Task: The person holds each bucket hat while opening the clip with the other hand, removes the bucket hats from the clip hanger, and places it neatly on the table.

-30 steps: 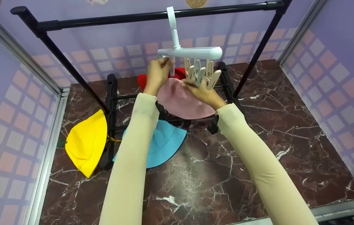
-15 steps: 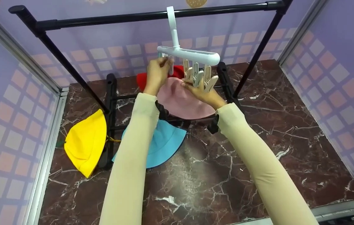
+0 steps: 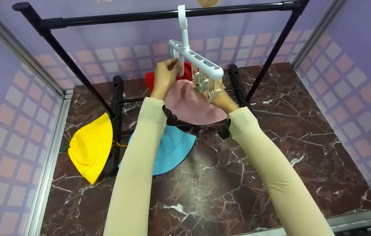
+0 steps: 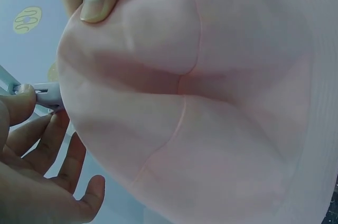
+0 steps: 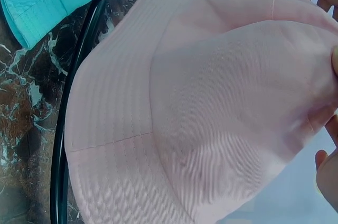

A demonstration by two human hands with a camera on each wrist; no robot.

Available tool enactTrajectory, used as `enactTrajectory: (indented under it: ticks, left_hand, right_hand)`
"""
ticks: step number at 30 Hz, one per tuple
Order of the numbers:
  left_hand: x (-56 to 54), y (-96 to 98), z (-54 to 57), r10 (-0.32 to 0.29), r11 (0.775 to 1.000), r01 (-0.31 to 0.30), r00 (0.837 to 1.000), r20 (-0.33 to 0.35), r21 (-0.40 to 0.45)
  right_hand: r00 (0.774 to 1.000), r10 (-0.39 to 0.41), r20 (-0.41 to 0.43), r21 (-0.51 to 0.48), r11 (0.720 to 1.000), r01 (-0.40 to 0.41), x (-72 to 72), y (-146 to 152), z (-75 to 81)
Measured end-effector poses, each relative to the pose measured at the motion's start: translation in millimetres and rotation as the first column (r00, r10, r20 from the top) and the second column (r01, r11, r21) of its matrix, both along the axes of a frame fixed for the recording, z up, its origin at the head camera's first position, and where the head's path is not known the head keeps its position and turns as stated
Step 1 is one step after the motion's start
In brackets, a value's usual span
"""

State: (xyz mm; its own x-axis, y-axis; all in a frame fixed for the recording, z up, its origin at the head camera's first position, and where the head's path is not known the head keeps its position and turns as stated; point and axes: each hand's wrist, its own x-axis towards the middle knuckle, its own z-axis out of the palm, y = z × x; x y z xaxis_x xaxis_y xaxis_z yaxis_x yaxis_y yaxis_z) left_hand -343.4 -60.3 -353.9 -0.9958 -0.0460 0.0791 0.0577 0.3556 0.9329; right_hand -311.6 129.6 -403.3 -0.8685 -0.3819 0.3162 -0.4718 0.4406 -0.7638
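Note:
A white clip hanger (image 3: 202,63) hangs by its hook from the black rack's top bar. My left hand (image 3: 165,77) pinches a pale clothespin (image 4: 50,96) at the hanger's far end between thumb and fingers. The top of a pink bucket hat (image 3: 193,106) is gripped by my right hand (image 3: 220,96), whose thumb (image 4: 94,5) presses on the crown in the left wrist view. That hat hangs brim down, its crown close to the clothespin; whether they touch is unclear. Several other clothespins (image 3: 205,86) dangle in front of the right hand and partly cover it.
Behind the pink hat is a red hat (image 3: 149,81). A blue bucket hat (image 3: 176,152) lies on the marble floor by the rack's base, partly behind the left sleeve. To the left, a yellow hat (image 3: 90,150) leans at the rack's foot. Purple walls enclose three sides.
The hanger has turned about its hook: its near end, with the clothespins there, swung toward me and slightly left. Both hands stay almost where they were, still holding the clothespin and the pink hat.

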Motion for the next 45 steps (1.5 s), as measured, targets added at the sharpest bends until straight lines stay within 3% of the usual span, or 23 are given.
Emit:
enactTrajectory:
  ticks: [1,4,11,17,21,26,33,37,45]
  left_hand:
    - [0.2,-0.5,-0.3,-0.004,1.000,0.004,1.000,-0.004,-0.004]
    - [1.8,-2.0,-1.0,-0.012,1.000,0.012,1.000,-0.001,-0.009]
    - [7.9,-7.0,-5.8,-0.023,1.000,0.022,1.000,-0.013,-0.020]
    - [11.2,-12.7,-9.8,-0.049,0.996,0.046,0.998,-0.039,-0.074]
    - [14.5,-17.0,-12.0,-0.052,0.994,0.046,0.997,-0.054,-0.103]
    - [20.9,-22.3,-16.3,-0.071,0.991,0.062,0.994,-0.078,-0.121]
    - [32.5,-29.5,-20.9,-0.111,0.984,0.100,0.991,-0.069,-0.148]
    - [38.9,-33.1,-22.2,-0.118,0.980,0.104,0.990,-0.078,-0.170]
    - [51.1,-41.9,-24.4,-0.134,0.975,0.113,0.986,-0.102,-0.193]
  right_hand:
    - [0.998,-0.005,0.067,-0.120,0.993,0.013,-0.5,0,-0.7]
    - [0.993,0.006,0.120,-0.169,0.986,0.014,-0.8,1,1.6]
    - [0.998,-0.056,0.016,0.006,0.998,0.056,-6.3,-1,5.3]
    - [0.990,-0.123,0.074,0.055,0.991,0.119,-10.0,1,10.9]
    - [0.988,-0.148,0.053,0.101,0.985,0.142,-11.3,5,12.9]
    - [0.991,-0.134,-0.011,0.131,0.982,0.135,-12.0,12,12.6]
    - [0.989,-0.099,-0.111,0.100,0.989,0.111,-12.8,23,12.1]
    - [0.989,-0.082,-0.121,0.076,0.993,0.091,-11.9,29,14.4]
    - [0.990,-0.069,-0.120,0.136,0.987,0.086,-6.9,39,18.8]
